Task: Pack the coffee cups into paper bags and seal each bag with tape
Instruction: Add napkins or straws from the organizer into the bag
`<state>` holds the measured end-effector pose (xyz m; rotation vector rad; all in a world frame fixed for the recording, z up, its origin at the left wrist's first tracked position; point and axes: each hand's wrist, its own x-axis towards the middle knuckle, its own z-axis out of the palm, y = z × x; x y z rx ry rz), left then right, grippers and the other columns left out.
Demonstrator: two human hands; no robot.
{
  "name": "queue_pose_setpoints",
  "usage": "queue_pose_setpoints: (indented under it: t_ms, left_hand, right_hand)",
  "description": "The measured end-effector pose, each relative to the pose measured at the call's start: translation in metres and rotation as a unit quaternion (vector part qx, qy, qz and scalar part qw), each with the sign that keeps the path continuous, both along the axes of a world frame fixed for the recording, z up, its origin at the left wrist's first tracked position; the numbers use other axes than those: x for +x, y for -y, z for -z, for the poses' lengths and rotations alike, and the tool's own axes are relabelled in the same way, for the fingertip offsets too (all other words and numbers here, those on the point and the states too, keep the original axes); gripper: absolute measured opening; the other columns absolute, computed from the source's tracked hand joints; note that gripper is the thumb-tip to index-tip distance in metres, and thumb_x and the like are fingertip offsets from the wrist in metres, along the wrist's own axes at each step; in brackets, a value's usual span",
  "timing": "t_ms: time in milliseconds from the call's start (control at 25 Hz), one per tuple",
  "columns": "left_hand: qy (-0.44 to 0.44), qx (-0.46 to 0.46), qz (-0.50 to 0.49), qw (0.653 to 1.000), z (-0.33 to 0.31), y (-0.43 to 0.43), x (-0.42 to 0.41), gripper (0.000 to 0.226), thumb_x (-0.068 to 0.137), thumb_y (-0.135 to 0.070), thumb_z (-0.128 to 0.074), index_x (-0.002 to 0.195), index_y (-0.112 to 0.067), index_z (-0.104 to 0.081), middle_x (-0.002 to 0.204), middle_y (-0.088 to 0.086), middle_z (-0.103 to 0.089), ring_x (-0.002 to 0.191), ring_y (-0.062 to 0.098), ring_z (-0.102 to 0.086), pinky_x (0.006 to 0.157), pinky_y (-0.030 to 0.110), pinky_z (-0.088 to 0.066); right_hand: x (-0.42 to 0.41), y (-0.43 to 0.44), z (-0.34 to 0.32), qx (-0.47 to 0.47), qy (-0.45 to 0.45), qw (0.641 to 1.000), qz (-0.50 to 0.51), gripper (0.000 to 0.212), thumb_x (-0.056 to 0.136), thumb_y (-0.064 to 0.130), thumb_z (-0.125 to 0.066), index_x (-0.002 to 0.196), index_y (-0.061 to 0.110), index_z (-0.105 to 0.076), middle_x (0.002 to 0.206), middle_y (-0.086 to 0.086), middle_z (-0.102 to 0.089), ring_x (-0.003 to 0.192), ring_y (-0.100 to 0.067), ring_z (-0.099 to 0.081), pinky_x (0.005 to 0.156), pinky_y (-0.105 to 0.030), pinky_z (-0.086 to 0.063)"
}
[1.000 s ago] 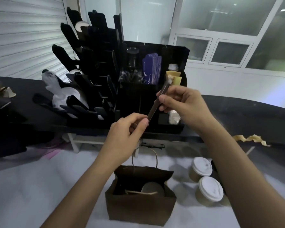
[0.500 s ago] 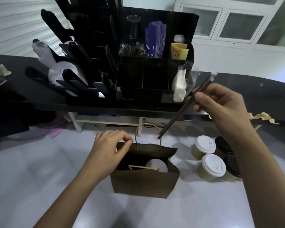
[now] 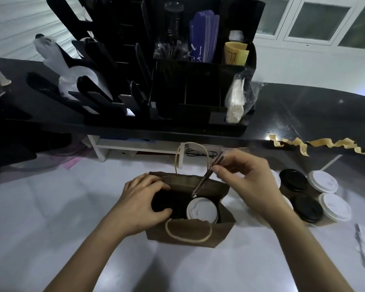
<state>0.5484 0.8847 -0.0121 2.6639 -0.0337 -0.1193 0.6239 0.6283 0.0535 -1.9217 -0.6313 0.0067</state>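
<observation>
Since the earlier frame the right hand (image 3: 247, 182) has dropped to centre frame. It pinches one wrapped stick (image 3: 207, 175), whose lower tip now sits in the mouth of the one paper bag (image 3: 190, 232) — open, lower centre, holding one white-lidded cup (image 3: 201, 210). The left hand (image 3: 143, 203) grips the bag's left rim. At right stand four plainly visible cups — two black-lidded cups (image 3: 293, 180) and two white-lidded cups (image 3: 322, 181).

Cup (image 3: 201, 209) in bag (image 3: 221, 232); cups (image 3: 334, 207) to R
</observation>
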Motion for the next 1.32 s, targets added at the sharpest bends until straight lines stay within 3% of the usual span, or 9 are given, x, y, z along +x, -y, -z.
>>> queue_pose_setpoints:
  t_ms: [240, 360, 520, 600, 680, 840, 1080, 1240, 1320]
  left_hand:
    - [-0.023, -0.073, 0.012, 0.997, 0.005, -0.003, 0.000, 0.092, 0.074, -0.053, -0.071, 0.154, -0.034, -0.030, 0.157, -0.021, -0.019, 0.145, 0.003, -0.018, 0.117, 0.024, -0.028]
    - [-0.024, -0.081, 0.016, 0.996, 0.007, -0.004, 0.001, 0.105, 0.071, -0.055, -0.072, 0.158, -0.036, -0.017, 0.159, -0.022, -0.013, 0.147, 0.002, -0.015, 0.119, 0.028, -0.028]
    - [-0.021, -0.094, 0.016, 0.995, 0.010, -0.003, 0.003, 0.113, 0.066, -0.058, -0.071, 0.158, -0.040, -0.009, 0.160, -0.023, -0.011, 0.147, 0.003, -0.015, 0.119, 0.033, -0.031]
    - [-0.020, -0.097, 0.017, 0.995, 0.010, -0.004, 0.004, 0.113, 0.066, -0.058, -0.072, 0.158, -0.041, -0.008, 0.160, -0.023, -0.012, 0.147, 0.004, -0.016, 0.119, 0.034, -0.031]
    - [-0.014, -0.099, 0.019, 0.995, 0.009, -0.004, 0.005, 0.112, 0.067, -0.056, -0.073, 0.158, -0.040, -0.008, 0.160, -0.022, -0.012, 0.147, 0.003, -0.016, 0.120, 0.033, -0.030]
    - [-0.007, -0.098, 0.021, 0.995, 0.007, -0.004, 0.004, 0.110, 0.073, -0.052, -0.075, 0.158, -0.038, -0.008, 0.161, -0.022, -0.011, 0.147, 0.000, -0.013, 0.120, 0.028, -0.026]
    - [-0.010, -0.103, 0.018, 0.995, 0.010, -0.005, 0.007, 0.110, 0.071, -0.056, -0.074, 0.157, -0.040, -0.009, 0.160, -0.023, -0.012, 0.146, 0.003, -0.017, 0.119, 0.032, -0.031]
    - [-0.010, -0.106, 0.014, 0.994, 0.012, -0.006, 0.007, 0.108, 0.071, -0.057, -0.074, 0.157, -0.041, -0.010, 0.160, -0.023, -0.014, 0.145, 0.004, -0.020, 0.117, 0.033, -0.034]
    - [-0.006, -0.109, 0.009, 0.994, 0.014, -0.007, 0.007, 0.105, 0.073, -0.057, -0.072, 0.157, -0.041, -0.011, 0.159, -0.024, -0.016, 0.145, 0.004, -0.022, 0.118, 0.034, -0.034]
  right_hand:
    - [-0.003, -0.025, 0.031, -0.114, 0.101, 0.988, -0.040, 0.018, 0.087, 0.009, -0.075, 0.100, 0.022, -0.074, 0.091, 0.012, -0.070, 0.085, -0.007, -0.066, 0.075, -0.020, -0.053]
    - [0.004, -0.036, 0.053, -0.233, 0.214, 0.947, -0.049, 0.019, 0.084, 0.013, -0.073, 0.099, 0.023, -0.070, 0.086, 0.007, -0.064, 0.076, -0.014, -0.061, 0.059, -0.026, -0.046]
    - [0.009, -0.051, 0.081, -0.370, 0.250, 0.895, -0.006, 0.017, 0.075, 0.011, -0.079, 0.083, 0.019, -0.066, 0.079, 0.002, -0.057, 0.059, -0.022, -0.060, 0.042, -0.030, -0.041]
    - [0.012, -0.057, 0.089, -0.410, 0.234, 0.881, 0.013, 0.016, 0.079, 0.011, -0.076, 0.088, 0.020, -0.068, 0.085, 0.002, -0.059, 0.062, -0.022, -0.063, 0.047, -0.034, -0.049]
    - [0.014, -0.060, 0.092, -0.438, 0.200, 0.876, 0.013, 0.019, 0.090, 0.012, -0.064, 0.106, 0.021, -0.068, 0.100, 0.001, -0.063, 0.078, -0.024, -0.067, 0.062, -0.037, -0.055]
    - [0.016, -0.062, 0.091, -0.427, 0.150, 0.892, -0.002, 0.035, 0.095, 0.017, -0.056, 0.130, 0.026, -0.058, 0.118, 0.000, -0.067, 0.100, -0.029, -0.067, 0.077, -0.044, -0.056]
    - [0.013, -0.055, 0.084, -0.398, 0.177, 0.900, -0.005, 0.032, 0.096, 0.018, -0.056, 0.126, 0.025, -0.062, 0.110, -0.001, -0.068, 0.094, -0.028, -0.067, 0.070, -0.037, -0.051]
    - [0.011, -0.055, 0.079, -0.375, 0.224, 0.899, 0.025, 0.015, 0.087, 0.020, -0.069, 0.101, 0.022, -0.072, 0.084, 0.001, -0.070, 0.076, -0.025, -0.066, 0.062, -0.031, -0.037]
    - [0.011, -0.046, 0.080, -0.358, 0.231, 0.904, 0.042, 0.007, 0.089, 0.024, -0.065, 0.092, 0.022, -0.071, 0.077, 0.004, -0.067, 0.073, -0.023, -0.061, 0.063, -0.031, -0.037]
